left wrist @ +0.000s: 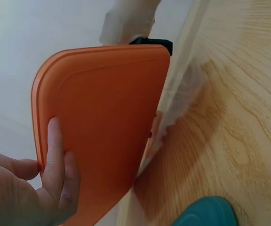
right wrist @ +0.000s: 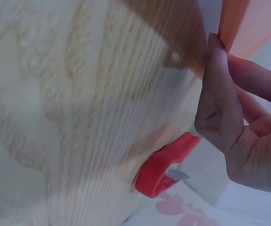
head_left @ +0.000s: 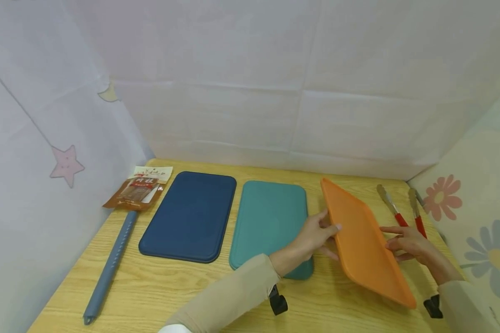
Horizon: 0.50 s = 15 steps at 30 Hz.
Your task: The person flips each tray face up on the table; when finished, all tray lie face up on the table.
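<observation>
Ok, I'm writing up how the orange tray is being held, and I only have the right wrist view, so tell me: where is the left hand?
Observer: The left hand grips the orange tray by its left edge.
Operator: Got it. Anything close by on that hand's side?
Observer: A teal tray lies just left of the orange one.
Operator: And past that?
Observer: A dark blue tray lies to the left of the teal one.
</observation>
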Each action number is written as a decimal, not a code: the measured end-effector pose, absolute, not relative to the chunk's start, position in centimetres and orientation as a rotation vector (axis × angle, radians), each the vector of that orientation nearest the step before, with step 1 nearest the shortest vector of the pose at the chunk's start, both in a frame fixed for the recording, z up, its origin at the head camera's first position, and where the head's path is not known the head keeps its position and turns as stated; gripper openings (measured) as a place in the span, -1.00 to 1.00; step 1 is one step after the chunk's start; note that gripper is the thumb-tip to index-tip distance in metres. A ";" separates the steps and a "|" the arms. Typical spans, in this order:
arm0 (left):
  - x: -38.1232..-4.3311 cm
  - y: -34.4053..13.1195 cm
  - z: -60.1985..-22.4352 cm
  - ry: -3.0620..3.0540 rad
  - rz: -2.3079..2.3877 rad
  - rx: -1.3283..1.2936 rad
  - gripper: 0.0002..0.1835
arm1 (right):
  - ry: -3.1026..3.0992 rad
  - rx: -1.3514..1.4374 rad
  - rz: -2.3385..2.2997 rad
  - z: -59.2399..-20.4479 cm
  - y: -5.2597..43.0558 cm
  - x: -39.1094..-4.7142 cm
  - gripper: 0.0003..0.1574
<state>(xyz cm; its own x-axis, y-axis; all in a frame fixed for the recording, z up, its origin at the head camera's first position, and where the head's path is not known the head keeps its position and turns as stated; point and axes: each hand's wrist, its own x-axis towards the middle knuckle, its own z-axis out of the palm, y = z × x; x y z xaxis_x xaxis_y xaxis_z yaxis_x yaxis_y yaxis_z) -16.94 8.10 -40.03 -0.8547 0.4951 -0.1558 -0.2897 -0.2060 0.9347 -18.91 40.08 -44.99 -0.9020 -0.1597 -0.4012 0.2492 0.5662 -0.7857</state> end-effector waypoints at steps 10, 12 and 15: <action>-18.1 8.5 -41.7 1.704 1.934 0.138 -0.27 | 2.418 0.156 -1.258 -45.5 41.2 -19.3 -0.14; -18.3 8.5 -42.1 1.737 1.879 0.143 -0.27 | 2.429 0.168 -1.249 -45.6 41.3 -19.3 -0.15; -18.6 8.6 -42.6 1.770 1.804 0.149 -0.26 | 2.445 0.163 -1.239 -45.6 41.4 -19.4 -0.15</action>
<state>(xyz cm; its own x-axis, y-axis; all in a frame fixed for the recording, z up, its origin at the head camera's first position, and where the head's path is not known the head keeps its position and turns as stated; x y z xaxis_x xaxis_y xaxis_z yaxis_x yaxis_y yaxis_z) -18.62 8.58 -42.61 -0.8133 0.4830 -0.3244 -0.3335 0.0699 0.9402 -19.45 41.42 -45.59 -0.9158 -0.0722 -0.3950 0.2759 0.6017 -0.7496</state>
